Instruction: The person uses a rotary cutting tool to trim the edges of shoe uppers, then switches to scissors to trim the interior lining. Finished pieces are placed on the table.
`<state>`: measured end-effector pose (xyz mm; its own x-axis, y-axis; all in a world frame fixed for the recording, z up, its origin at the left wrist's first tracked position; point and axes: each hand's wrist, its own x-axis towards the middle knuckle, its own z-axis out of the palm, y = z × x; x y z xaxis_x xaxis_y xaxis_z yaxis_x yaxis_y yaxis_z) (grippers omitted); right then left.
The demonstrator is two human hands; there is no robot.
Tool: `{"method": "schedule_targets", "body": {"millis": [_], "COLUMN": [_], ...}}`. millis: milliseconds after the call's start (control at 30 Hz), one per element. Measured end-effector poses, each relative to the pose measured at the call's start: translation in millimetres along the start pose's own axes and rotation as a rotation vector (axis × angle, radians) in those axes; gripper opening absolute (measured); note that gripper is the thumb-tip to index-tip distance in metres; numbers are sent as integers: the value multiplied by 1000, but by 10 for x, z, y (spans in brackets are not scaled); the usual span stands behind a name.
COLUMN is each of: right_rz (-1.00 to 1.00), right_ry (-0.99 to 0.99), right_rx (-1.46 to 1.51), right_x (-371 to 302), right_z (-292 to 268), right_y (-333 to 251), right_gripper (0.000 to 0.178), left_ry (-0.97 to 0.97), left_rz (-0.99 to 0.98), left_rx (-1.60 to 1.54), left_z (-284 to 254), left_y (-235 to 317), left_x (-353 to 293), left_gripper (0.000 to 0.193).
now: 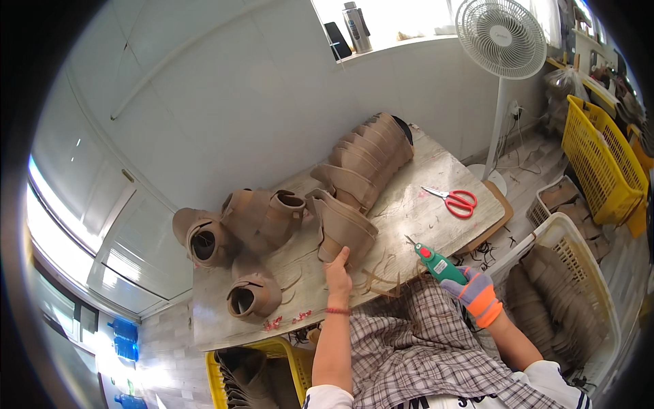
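- We are pressing our bare left hand on the bottom edge of a tan boot piece, so it is staying put on the table. Our fingers are lying flat and loose on it, not squeezing.
- We are holding a green cutting tool in our right hand. A purple and orange glove is covering that hand, maybe to keep it safe. Those fingers are wrapping tight around the handle, and the tip is pointing away from them, toward the boot piece.
- Thin tan scraps are lying between our two hands.
- More boot pieces are leaning in a long row just past our left fingers, so they are easy to reach.
- Three rounded pieces are sitting well to the left of our left fingers.
- Red scissors are resting beyond our right fingers.
- A white basket full of tan pieces is waiting right beside our right hand.
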<state>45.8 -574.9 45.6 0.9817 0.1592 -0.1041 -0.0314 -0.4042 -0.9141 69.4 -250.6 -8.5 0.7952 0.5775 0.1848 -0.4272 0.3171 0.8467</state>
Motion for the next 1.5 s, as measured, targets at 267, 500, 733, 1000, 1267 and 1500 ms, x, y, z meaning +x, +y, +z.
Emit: {"method": "schedule_targets", "body": {"millis": [267,500,733,1000,1267,1500], "right_rz": [-197,-340,-164,-128,-57,-167], "right_ry": [-292,-340,-365,-303,-296,-136], "right_rx": [113,89,306,263,258,135], "right_x": [-237,-460,-597,-488,-249,-200], "right_z": [217,204,143,108,-82,-167], "right_y": [-175,-355,-524,-654,-847,-328], "right_gripper": [57,55,56,50,42,47], "left_ry": [22,14,-73,-217,-325,43], "left_rz": [-34,24,130,319,330,-112], "left_rx": [-184,-122,248,720,869,-109], "left_z": [-122,-118,-67,-126,-101,113], "left_y": [1000,1199,1163,998,964,1865], "left_x": [-1096,-1334,-1534,-1692,-1855,-1326], "left_gripper": [44,46,40,35,43,37]}}
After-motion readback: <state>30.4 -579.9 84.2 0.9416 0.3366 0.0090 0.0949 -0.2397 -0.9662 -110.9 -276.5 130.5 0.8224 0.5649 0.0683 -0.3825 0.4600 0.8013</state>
